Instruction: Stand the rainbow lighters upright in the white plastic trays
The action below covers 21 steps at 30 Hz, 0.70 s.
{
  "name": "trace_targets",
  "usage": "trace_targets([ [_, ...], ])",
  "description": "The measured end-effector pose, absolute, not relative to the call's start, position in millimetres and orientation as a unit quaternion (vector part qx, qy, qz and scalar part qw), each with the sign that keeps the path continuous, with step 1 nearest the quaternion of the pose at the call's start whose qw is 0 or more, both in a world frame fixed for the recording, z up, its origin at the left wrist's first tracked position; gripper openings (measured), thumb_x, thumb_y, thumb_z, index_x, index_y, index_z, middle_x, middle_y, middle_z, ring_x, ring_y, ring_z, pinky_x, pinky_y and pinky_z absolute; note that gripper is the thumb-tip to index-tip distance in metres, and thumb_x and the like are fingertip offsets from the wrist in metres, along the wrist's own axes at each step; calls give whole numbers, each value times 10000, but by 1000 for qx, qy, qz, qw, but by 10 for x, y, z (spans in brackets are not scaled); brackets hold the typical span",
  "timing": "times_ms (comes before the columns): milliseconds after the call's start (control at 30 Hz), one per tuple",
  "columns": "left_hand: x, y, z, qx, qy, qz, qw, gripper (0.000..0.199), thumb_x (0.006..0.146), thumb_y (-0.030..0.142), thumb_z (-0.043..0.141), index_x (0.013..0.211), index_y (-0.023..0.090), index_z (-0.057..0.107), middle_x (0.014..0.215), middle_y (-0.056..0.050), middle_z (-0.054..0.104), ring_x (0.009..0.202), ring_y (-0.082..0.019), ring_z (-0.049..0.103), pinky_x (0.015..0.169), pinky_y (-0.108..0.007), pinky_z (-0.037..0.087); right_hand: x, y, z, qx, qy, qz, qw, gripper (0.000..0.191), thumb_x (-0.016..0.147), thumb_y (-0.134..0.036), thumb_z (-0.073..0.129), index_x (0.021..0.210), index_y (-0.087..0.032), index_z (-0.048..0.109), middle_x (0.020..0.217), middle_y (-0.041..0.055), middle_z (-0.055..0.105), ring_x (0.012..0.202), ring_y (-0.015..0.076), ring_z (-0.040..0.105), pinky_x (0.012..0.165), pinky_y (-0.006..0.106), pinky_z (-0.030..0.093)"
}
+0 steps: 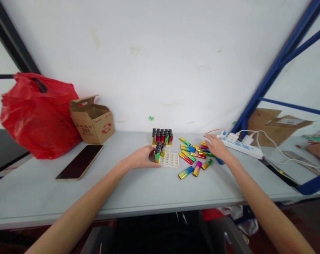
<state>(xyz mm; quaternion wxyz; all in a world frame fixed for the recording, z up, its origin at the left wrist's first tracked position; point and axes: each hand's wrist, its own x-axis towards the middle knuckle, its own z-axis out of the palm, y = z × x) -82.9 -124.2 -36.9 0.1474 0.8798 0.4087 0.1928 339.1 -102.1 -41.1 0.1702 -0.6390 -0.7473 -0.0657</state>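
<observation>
A: Arms first?

B: Both reach forward over the grey surface [138, 190], forearms angling inward. Left hand [141, 157] low, palm side turned toward the white tray [173, 159], thumb nearer the camera, fingers on the wall side. Thumb and fingertips apart, bracketing the tray's left end; cannot tell if they clamp it.

A: Right hand [217, 146]?

B: Knuckles up, reaching over the far right edge of the loose lighters [185, 172]. Fingers extended toward the wall side, partly hidden. Cannot tell whether any lighter is pinched.

A: Appearance of the lighters?

B: Shiny metallic, colours blending: yellow to blue, yellow to green, magenta to gold, some red. Loose ones lie flat at mixed angles, between tray and right hand, some overlapping.

A: And the tray?

B: Pale, rows of rounded hollows. A few upright lighters [157, 155] stand at its left end, black tops up, beside the left hand. Most visible hollows bare.

A: Behind it?

B: A tight block of lighters [162, 135], upright, black tops, nearer the wall. White power strip [244, 150] to the right, plugs in it.
</observation>
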Motion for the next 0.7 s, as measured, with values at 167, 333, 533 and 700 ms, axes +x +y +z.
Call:
trace_targets([
  [167, -832, -1234, -376, 879, 409, 195, 148, 622, 675, 751, 780, 950, 206, 663, 972, -66, 707, 848, -265, 662, 762, -356, 526, 3684, -837, -352, -676, -732, -32, 74, 416, 1015, -262, 493, 1320, -85, 715, 1316, 209, 725, 1240, 324, 680, 1100, 421, 487],
  [333, -827, -1248, -356, 883, 406, 187, 140, 599, 693, 749, 769, 926, 212, 641, 954, -58, 693, 839, -262, 658, 755, -352, 517, 3619, -814, -316, -648, -759, 4, 67, 345, 1011, -298, 526, 1143, -152, 808, 1142, 145, 801, 1047, 290, 756, 966, 359, 539],
  [533, -825, -1263, -347, 882, 409, 186, 140, 594, 699, 735, 775, 926, 205, 631, 962, -65, 690, 857, -273, 660, 766, -357, 516, 3248, -775, -204, -638, -765, -15, 89, 362, 1004, -289, 547, 1259, -145, 759, 1221, 150, 774, 1125, 275, 725, 1031, 361, 508],
  [700, -821, -1265, -344, 883, 410, 177, 148, 602, 708, 731, 778, 947, 203, 616, 970, -63, 684, 850, -265, 650, 750, -347, 505, 3015, -787, -224, -531, -843, 16, 87, 312, 977, -385, 630, 1144, -183, 799, 1177, 117, 781, 1083, 281, 717, 979, 353, 513],
])
